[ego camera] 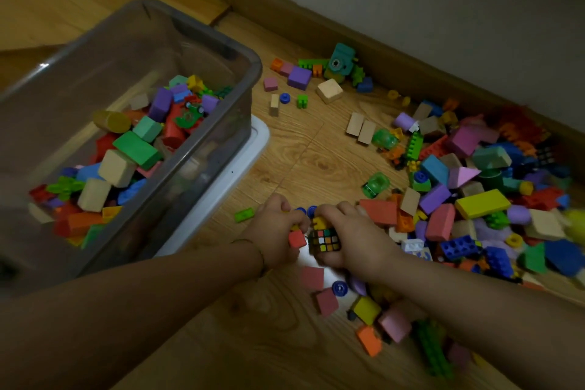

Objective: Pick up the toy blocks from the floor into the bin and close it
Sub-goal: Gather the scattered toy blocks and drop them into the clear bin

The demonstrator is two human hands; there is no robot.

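Both curled: left hand [274,229], right hand [356,239]

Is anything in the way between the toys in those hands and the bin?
Nothing visible. The bin stands open-topped beside the left hand, which grips a red block; only a small green piece lies on the floor between.

- Brown plank wooden floor [285,152]: smooth, visible grain, faint sheen.
- Smoky translucent plastic bin [202,32]: glossy, with a bright highlight on its rim.
- White plastic lid [256,149] beneath it: smooth, satin.
- Pale bare wooden block [329,90]: unpainted, matt.
- Yellow oblong painted block [481,203]: even matt coat.
- Blue studded plastic brick [459,247]: slick, slightly shiny.
- Clear green plastic toy car [375,185]: glassy.
- Small red square block [297,239]: matt; material unclear.
- Small multicoloured plastic puzzle cube [324,239]: glossy faces.
- Brown wooden skirting board [316,19]: dull.
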